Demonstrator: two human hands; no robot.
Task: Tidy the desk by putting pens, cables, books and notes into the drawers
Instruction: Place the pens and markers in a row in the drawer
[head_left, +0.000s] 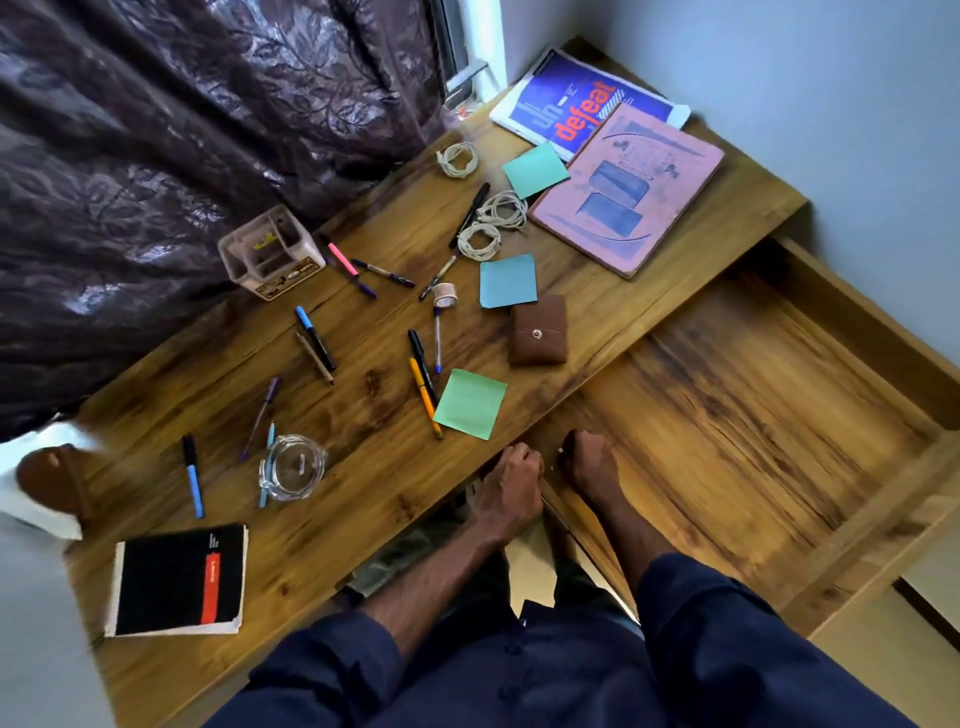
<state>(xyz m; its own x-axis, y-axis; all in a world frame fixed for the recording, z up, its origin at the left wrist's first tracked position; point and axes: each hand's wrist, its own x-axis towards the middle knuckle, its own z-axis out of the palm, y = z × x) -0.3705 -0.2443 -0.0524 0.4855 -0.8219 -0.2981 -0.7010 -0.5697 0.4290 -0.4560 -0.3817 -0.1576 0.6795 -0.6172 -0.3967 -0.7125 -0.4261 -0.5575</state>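
The left hand (511, 470) is curled at the front edge of the desk (363, 415), and the right hand (592, 465) is curled just beside it in the near corner of the open drawer (753, 405); I cannot tell whether either holds anything. On the desk lie scattered pens (423, 395), paper notes (470, 404), coiled cables (491, 210), a pink book (628, 189) and a black notebook (179, 579).
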